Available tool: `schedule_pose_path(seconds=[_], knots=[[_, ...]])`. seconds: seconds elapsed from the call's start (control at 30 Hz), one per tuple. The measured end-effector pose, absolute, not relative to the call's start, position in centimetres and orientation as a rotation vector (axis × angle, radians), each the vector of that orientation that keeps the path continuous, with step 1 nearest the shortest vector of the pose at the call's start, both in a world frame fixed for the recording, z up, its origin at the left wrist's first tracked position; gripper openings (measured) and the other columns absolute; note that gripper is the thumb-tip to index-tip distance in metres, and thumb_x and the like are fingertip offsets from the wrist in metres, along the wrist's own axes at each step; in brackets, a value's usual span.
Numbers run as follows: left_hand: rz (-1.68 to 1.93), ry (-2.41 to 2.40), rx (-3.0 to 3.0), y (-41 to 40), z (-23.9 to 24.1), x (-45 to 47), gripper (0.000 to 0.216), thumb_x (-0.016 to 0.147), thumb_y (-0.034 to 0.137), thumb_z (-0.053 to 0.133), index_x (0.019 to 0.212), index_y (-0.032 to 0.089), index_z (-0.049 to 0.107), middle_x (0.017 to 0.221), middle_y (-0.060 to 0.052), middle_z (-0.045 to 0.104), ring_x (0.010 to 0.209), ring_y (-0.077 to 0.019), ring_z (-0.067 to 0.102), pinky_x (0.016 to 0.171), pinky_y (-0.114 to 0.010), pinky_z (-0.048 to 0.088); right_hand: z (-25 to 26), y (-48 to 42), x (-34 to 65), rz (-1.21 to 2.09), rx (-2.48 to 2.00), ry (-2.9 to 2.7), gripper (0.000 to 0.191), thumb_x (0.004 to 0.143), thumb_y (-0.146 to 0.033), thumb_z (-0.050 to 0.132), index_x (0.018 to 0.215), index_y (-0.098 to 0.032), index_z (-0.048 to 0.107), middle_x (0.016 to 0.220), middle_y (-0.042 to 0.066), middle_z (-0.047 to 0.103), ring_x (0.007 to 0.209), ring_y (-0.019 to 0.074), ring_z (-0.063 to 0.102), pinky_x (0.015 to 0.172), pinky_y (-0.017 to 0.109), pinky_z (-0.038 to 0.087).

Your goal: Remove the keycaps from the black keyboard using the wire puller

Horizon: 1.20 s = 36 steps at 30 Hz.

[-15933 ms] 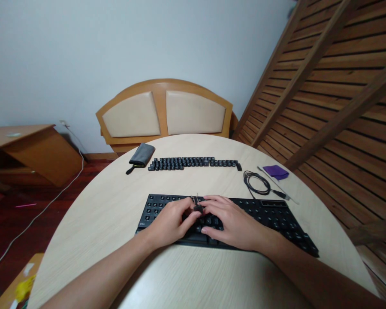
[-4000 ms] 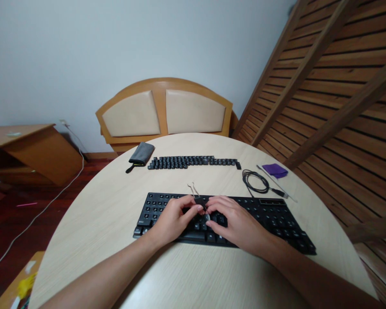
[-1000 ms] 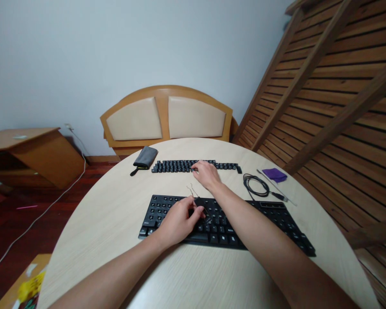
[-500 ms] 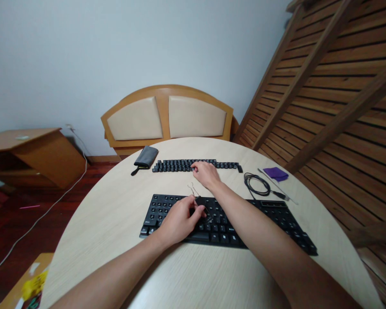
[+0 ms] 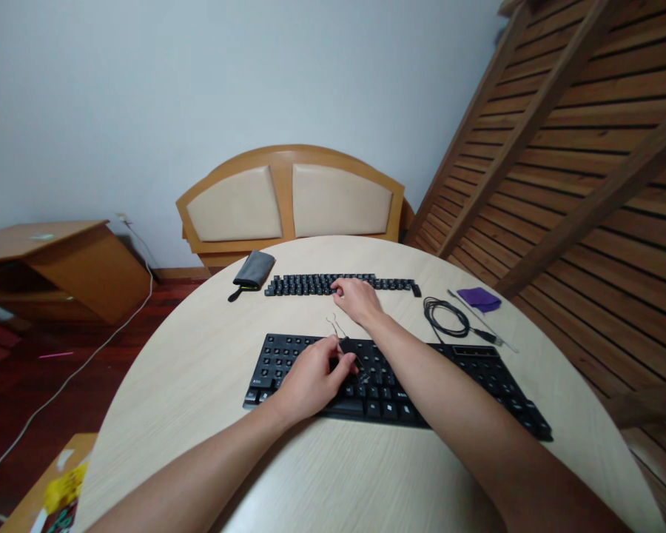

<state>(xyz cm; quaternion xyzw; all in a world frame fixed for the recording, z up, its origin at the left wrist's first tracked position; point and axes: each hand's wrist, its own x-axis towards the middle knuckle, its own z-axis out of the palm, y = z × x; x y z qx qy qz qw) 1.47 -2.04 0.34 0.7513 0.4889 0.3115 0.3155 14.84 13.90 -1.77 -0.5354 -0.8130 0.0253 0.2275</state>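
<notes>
My left hand (image 5: 314, 376) is closed around a keycap puller (image 5: 348, 346) with a dark handle, its thin wire prongs pointing away from me. This hand rests over a black keyboard (image 5: 341, 406), where many keycaps are off and the bare switch mounts show. Farther back on the table, my right hand (image 5: 359, 298) reaches across to rows of loose black keycaps (image 5: 301, 285). Its thumb and index finger are pinched together at a keycap in the front row, which the fingertips partly hide. The right forearm covers part of the keyboard.
Behind the keyboard lies a coiled black cable (image 5: 447, 318). A thin metal rod (image 5: 480, 318) and a purple cloth (image 5: 479, 299) are at the right. A grey pouch (image 5: 254, 270) sits back left on the round table (image 5: 183, 370). A chair-like padded backrest (image 5: 288, 200) stands beyond.
The whole view has shifted very slightly. Both hands keep nearly the same places, the left with the puller over the keyboard and the right at the keycap rows.
</notes>
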Motion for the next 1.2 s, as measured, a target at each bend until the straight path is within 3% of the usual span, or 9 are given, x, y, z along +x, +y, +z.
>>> schedule_pose_path(seconds=[1.2], knots=[[0.823,1.297,1.982,-2.06,0.14,1.46,0.021,0.097,0.034,0.049,0.083,0.02,0.054,0.082,-0.005,0.073,0.076,-0.0219,0.066,0.073,-0.033,0.047,-2.01,13.89,14.85,0.092,-1.462,-2.255,0.025,0.09,-0.022,0.058,0.112,-0.028,0.069,0.102,0.003,0.074,0.099,0.019,0.065,0.088,0.029,0.047]])
